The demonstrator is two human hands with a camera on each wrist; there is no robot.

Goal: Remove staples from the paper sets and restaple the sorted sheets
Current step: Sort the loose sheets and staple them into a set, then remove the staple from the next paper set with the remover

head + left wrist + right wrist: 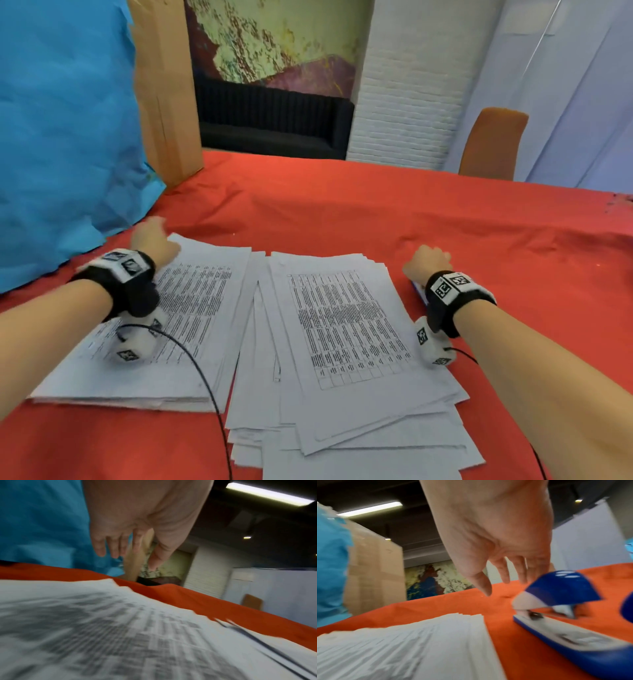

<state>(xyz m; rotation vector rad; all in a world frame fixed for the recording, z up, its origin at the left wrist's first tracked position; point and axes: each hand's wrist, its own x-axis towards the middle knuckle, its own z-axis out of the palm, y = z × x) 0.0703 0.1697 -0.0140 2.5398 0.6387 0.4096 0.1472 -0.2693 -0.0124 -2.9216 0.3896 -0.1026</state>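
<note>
Two piles of printed sheets lie on the red tablecloth (342,212): a left pile (191,308) and a fanned-out right pile (346,329). My left hand (156,236) (126,559) hovers over the far corner of the left pile (120,628), fingers loose and spread, holding nothing. My right hand (430,260) (501,586) is just right of the right pile (419,642), fingers straight and reaching down over a blue and white stapler (565,601). The stapler lies on the cloth with its top raised. In the head view my wrist hides nearly all of the stapler (419,291).
A crumpled blue sheet (61,137) and a cardboard box (168,96) stand at the table's far left. An orange chair back (489,144) shows beyond the far edge. Another blue object (627,607) sits cut off at the right wrist view's edge. A black cable (205,377) crosses the left pile.
</note>
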